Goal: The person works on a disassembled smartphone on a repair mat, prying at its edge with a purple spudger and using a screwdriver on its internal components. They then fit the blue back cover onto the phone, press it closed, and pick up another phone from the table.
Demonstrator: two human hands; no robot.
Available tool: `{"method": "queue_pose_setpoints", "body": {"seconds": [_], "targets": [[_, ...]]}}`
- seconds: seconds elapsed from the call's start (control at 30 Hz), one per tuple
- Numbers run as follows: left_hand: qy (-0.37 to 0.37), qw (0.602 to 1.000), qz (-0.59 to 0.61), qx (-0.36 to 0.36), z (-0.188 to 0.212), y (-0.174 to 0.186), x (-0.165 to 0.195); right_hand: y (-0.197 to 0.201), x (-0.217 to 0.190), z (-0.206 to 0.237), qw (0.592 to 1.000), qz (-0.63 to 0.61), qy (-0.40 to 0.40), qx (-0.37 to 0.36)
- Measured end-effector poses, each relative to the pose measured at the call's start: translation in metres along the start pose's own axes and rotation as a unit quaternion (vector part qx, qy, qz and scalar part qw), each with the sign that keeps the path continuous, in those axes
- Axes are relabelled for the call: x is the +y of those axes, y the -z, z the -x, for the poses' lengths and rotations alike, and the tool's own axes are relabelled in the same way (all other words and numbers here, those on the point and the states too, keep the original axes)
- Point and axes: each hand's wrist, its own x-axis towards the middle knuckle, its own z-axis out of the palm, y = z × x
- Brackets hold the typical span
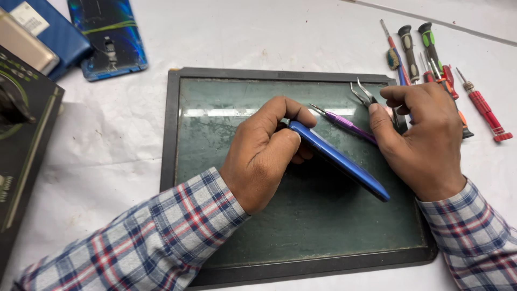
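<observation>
Head view: blue smartphone is gripped on edge, tilted, by left hand over the green work mat. Right hand is closed on a purple-handled tool just beside the phone (casing looks unopened). Screwdrivers lie beyond right hand.

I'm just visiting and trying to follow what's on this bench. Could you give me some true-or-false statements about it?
1. The left hand grips a blue phone on its edge. True.
2. The phone lies flat on the mat. False: it is tilted above the dark mat.
3. The right hand holds a purple-handled tool. True.
4. The screwdrivers lie left of the mat. False: they lie to its right.
</observation>
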Motion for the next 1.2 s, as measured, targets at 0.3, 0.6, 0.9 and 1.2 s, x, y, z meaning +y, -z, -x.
{"method": "queue_pose_setpoints", "body": {"seconds": [0.3, 0.6, 0.9, 1.2], "targets": [[-0.001, 1.000, 0.013, 0.012, 0.004, -0.006, -0.004, 0.016, -0.028, 0.028, 0.966, -0.248, 0.027, -0.066], [0.012, 0.999, -0.027, 0.032, 0.009, -0.006, -0.004, 0.017, -0.040, 0.036, 0.968, -0.215, 0.033, -0.127], [0.025, 0.996, -0.038, 0.080, 0.003, 0.004, -0.005, 0.005, -0.045, 0.034, 0.973, -0.207, 0.048, -0.093], [-0.015, 0.946, -0.253, 0.202, -0.005, 0.026, 0.001, 0.000, -0.041, 0.039, 0.969, -0.224, 0.048, -0.094]]}}
